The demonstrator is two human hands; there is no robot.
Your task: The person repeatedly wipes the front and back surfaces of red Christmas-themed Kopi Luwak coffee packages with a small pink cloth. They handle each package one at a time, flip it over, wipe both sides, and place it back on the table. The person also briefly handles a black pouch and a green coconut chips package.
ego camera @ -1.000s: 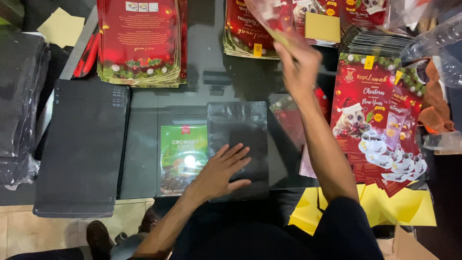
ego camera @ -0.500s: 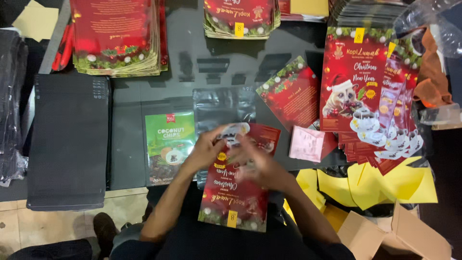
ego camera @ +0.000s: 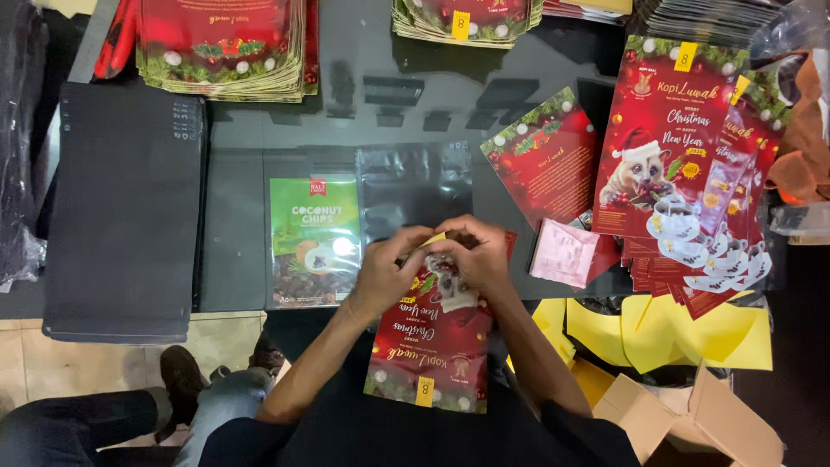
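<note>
Pouch [ego camera: 437, 346] unmoved, between both hands.

Festive pouch [ego camera: 437, 346] lies nearest; snack pouch [ego camera: 312, 238] left, behind it.

I have a single view, from the camera on the wearer's head, looking almost straight down onto the dark worktop [ego camera: 259, 138]. It sits close: forearms enter from the bottom edge, both hands near the centre, the floor showing at lower left. No second view overlaps.
</note>
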